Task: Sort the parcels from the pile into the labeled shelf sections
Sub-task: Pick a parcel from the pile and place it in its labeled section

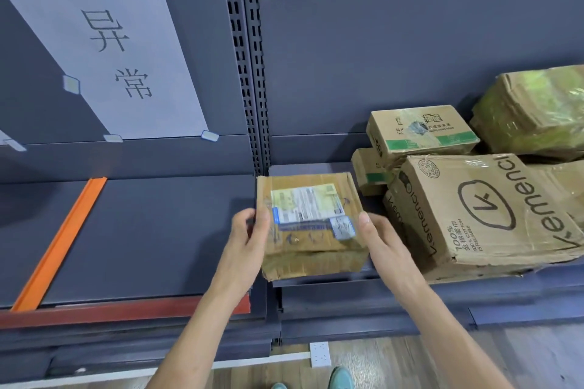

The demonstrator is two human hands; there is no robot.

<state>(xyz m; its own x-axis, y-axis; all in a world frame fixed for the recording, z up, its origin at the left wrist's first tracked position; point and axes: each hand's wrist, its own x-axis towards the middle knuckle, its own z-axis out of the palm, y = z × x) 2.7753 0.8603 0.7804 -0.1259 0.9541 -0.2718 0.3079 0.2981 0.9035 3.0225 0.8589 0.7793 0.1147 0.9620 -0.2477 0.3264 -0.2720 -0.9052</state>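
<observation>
Parcel pile (534, 110) on the right shelf (363, 294) is loosely stacked. The big Kemenci box (483, 208) hangs over the front lip and could slide if jostled. The labelled parcel (311, 224) sits at that shelf's left end, just beside the pile. The left hand (249, 237) and right hand (380, 243) clasp its sides, fingers (263, 224) grasping it. Its crushed lower edge could buckle and slip.

Counted: two shelf bays, at least five piled boxes, one held parcel, one sign (104, 50), one orange strip (60, 243).

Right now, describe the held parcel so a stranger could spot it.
Find the dark shelf right of the slotted post. Left of the pile, the left hand and right hand hold a small box; only it has a white label on top.
</observation>
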